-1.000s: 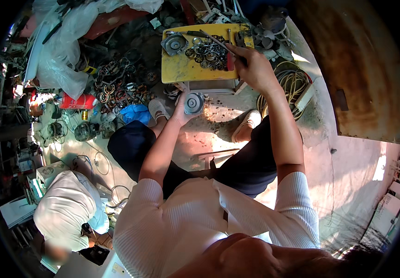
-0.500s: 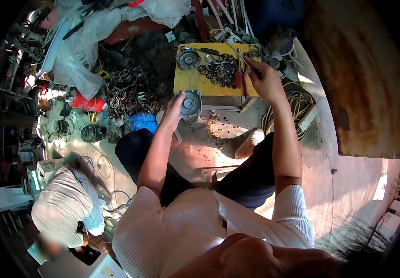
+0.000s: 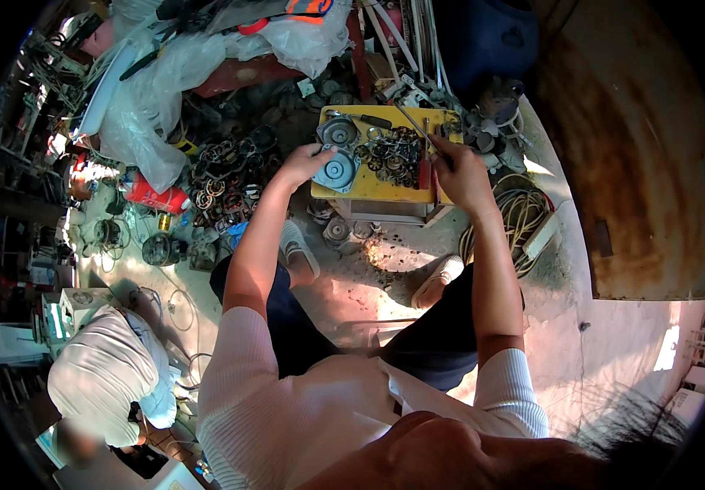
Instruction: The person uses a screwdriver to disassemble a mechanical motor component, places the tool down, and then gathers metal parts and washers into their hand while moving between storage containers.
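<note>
My left hand (image 3: 305, 166) is closed on the edge of a square grey metal end cover (image 3: 337, 170) with a round raised centre. This cover is at the left front of a low yellow-topped table (image 3: 377, 189); whether it rests there I cannot tell. Just behind it lies a similar metal cover (image 3: 339, 131). In my right hand (image 3: 462, 178), at the table's right side, is a thin-shafted screwdriver (image 3: 412, 122), its shaft slanting to the far left. A pile of small round metal parts (image 3: 395, 153) sits between the hands, beside a red-handled tool (image 3: 424, 171).
A dark-handled tool (image 3: 375, 121) lies along the table's far edge. Coiled cable (image 3: 524, 214) is on the floor to the right. Metal rings (image 3: 215, 189) and a red bottle (image 3: 156, 196) are at the left. Another person (image 3: 107, 367) bends over at the lower left.
My left hand has carried the metal cover forward from before the table to over its left front. My right hand keeps the screwdriver near the table's right side. The view has shifted.
</note>
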`<state>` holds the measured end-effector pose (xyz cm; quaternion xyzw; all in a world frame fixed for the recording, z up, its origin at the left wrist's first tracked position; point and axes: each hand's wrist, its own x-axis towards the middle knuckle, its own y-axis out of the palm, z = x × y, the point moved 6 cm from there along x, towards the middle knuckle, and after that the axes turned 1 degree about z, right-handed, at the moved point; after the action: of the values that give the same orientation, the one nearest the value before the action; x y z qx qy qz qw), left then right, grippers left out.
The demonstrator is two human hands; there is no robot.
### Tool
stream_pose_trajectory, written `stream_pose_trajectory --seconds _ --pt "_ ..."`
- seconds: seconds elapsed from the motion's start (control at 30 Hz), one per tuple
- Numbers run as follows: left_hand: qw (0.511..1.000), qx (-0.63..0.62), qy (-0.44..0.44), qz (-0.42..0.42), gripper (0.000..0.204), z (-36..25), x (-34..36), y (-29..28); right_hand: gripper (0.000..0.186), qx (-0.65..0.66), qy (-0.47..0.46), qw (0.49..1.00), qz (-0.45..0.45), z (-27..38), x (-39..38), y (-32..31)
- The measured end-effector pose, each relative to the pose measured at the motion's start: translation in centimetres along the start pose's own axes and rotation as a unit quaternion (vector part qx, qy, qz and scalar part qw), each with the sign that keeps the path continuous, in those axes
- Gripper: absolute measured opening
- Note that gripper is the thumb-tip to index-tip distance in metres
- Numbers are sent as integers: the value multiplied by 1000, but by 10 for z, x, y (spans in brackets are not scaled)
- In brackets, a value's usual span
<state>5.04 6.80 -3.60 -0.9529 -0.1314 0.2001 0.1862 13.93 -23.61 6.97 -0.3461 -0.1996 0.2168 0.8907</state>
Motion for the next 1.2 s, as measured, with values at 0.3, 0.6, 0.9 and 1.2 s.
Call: stream_pose_trajectory --seconds 0.3,0.6,0.9,1.2 --pt "954 156 90 -239 51 12 -9 -16 34 23 21 999 25 9 6 22" --pt "958 171 53 -223 45 6 28 -31 33 11 15 999 29 9 15 48" --pt "929 172 161 -285 26 -11 29 -35 30 38 39 998 45 18 22 68" --pt "973 -228 38 -8 25 -16 38 14 60 223 64 970 72 19 29 77"
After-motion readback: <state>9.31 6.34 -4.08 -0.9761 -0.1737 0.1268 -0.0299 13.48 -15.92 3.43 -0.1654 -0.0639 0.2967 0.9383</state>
